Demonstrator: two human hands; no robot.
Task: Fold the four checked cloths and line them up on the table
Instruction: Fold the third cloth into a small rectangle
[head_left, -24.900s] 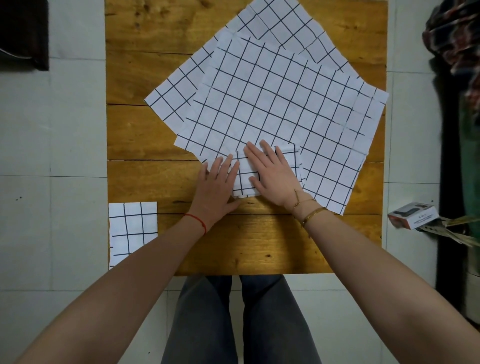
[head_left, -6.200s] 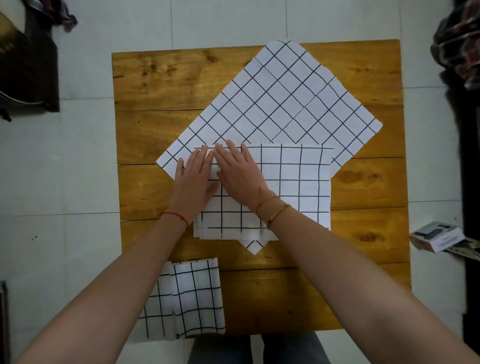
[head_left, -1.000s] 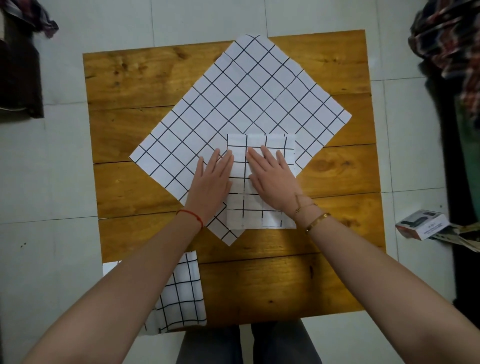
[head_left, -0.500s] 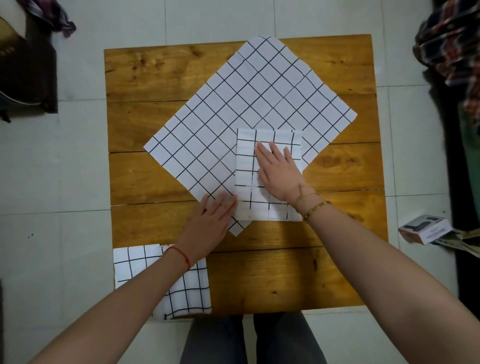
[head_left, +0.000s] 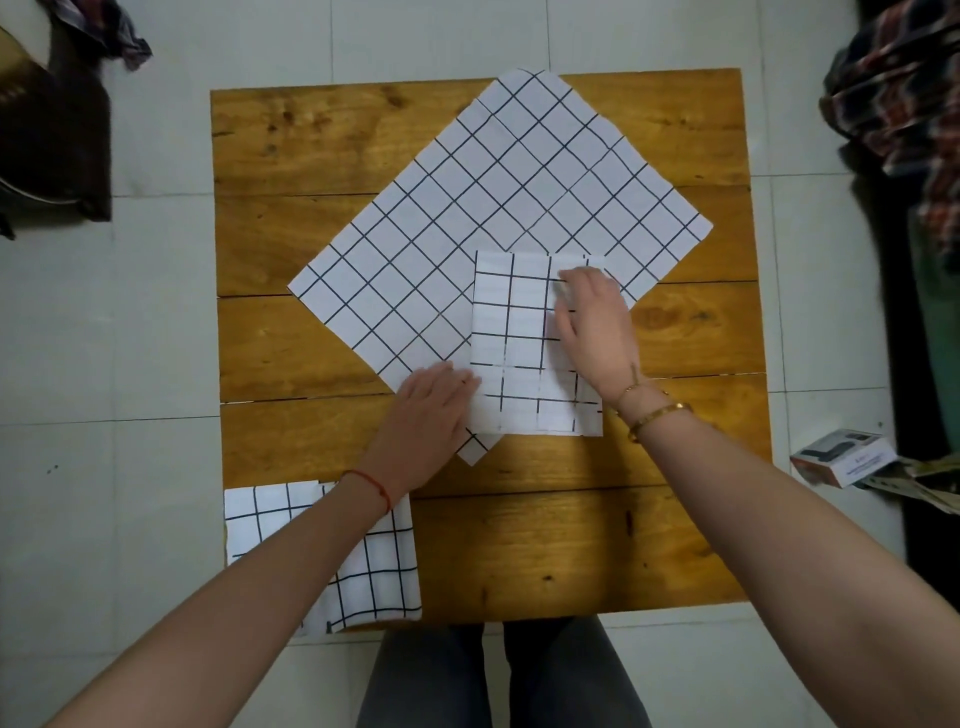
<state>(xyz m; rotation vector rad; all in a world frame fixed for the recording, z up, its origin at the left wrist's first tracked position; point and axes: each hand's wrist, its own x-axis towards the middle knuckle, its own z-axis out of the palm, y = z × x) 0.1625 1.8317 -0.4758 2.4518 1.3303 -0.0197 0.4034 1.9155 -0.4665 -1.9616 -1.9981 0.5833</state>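
The folded cloth (head_left: 524, 343) lies near the middle of the surface (head_left: 571, 545), a rectangle with its long axis running away from the person, its far half resting on the near-right part of the open cloth (head_left: 498, 223). Both hands are at it. The left hand (head_left: 428, 410) lies flat at the near-left corner, fingers straight and close together, tips touching the left edge. The right hand (head_left: 595, 332) rests on the right half of the rectangle with fingers bent toward the far-right corner; whether they pinch a layer or only press it cannot be told (that region is blurred). The right hand is the nearer one to the far edge, the left to the near edge. The open cloth lies as a diamond, one corner at the far edge of the surface, the near corner protruding from beneath the folded cloth. A pile (head_left: 374, 561) of folded checked cloth occupies the near-left corner, partly hidden by the left forearm; the number of cloths in it cannot be read. Judgement: the next move is probably a fold across the long axis or a transfer toward the pile, which lies to the near left, on the left hand's side. A small box (head_left: 844, 457) lies on the floor (head_left: 104, 364) at right; no container is in use.
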